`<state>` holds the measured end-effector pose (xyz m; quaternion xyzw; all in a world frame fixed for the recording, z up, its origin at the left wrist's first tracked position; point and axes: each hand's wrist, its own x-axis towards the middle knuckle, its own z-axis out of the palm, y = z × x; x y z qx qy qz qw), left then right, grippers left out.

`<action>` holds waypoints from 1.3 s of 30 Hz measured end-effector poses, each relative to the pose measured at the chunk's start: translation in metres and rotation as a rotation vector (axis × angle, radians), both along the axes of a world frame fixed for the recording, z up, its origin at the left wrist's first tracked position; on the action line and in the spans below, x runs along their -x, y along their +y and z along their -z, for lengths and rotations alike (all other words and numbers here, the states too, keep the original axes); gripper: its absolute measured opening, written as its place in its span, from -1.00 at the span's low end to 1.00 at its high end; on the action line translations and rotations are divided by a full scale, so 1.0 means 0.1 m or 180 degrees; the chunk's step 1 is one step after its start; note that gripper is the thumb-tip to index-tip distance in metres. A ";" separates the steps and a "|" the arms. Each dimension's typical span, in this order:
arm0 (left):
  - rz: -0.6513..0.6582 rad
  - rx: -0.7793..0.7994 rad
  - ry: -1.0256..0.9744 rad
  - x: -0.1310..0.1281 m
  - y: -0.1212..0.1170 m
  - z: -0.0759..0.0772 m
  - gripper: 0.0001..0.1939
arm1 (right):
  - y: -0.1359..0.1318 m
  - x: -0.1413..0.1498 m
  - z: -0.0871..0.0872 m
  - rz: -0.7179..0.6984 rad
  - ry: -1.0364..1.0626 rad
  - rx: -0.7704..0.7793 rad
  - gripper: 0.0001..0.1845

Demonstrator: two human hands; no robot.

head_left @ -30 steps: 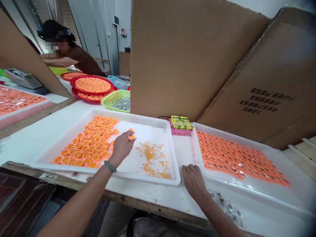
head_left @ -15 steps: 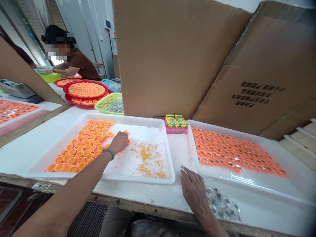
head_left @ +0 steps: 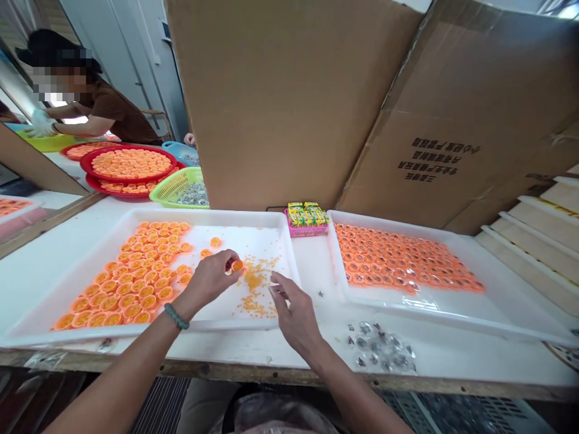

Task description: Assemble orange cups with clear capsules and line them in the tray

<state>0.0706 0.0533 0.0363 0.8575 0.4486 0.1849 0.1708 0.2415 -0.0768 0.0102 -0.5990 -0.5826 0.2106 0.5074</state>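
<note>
My left hand [head_left: 216, 276] pinches a small orange cup [head_left: 237, 265] with a yellow-orange filling, raised over the white tray [head_left: 289, 241]. Rows of similar orange cups [head_left: 129, 283] fill the tray's left part, and a few stand apart near my wrist. Small yellow beads [head_left: 256, 280] lie scattered in its right part. Close to the tray's right edge, my right hand [head_left: 294, 313] has thumb and index finger drawn together, facing the cup; anything between them is too small to make out. A small clear and dark piece [head_left: 321, 293] lies on the table beyond the right hand.
Clear shiny pieces [head_left: 382, 346] form a loose pile at front right. A second white tray [head_left: 447, 319] holds rows of orange pieces. Behind stand a pink basket [head_left: 307, 230] of yellow packets and tall cardboard [head_left: 289, 102]. A co-worker [head_left: 117, 111] sits far left beside red trays [head_left: 88, 166].
My left hand has lifted the orange cup and moved right. My right hand has left the table spot and come left towards it. The view has shifted right.
</note>
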 end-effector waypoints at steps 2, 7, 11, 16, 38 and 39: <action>0.0027 0.0302 -0.0635 -0.06 -0.21 -0.02 -0.81 | 0.14 0.13 -0.01 -0.0190 0.0626 0.0311 -0.66; -0.0168 0.0782 -0.1602 -0.13 -0.52 0.11 -0.72 | 0.28 0.25 0.02 -0.0355 0.1845 0.0637 -0.77; -0.0152 0.1400 -0.2326 -0.12 -0.57 0.21 -0.73 | 0.28 0.20 0.04 -0.0472 0.2126 0.0693 -0.76; -0.0091 0.2408 -0.2959 -0.10 -0.57 0.17 -0.66 | 0.34 0.12 0.03 -0.0700 0.2147 0.0740 -0.77; -0.0501 0.3559 -0.3357 -0.33 -0.55 0.23 -0.64 | -0.27 -0.93 0.44 0.0807 -0.3250 0.1446 -0.67; -0.0603 0.3643 -0.3520 -0.33 -0.55 0.23 -0.68 | -0.27 -0.95 0.50 0.0754 -0.3387 0.1492 -0.67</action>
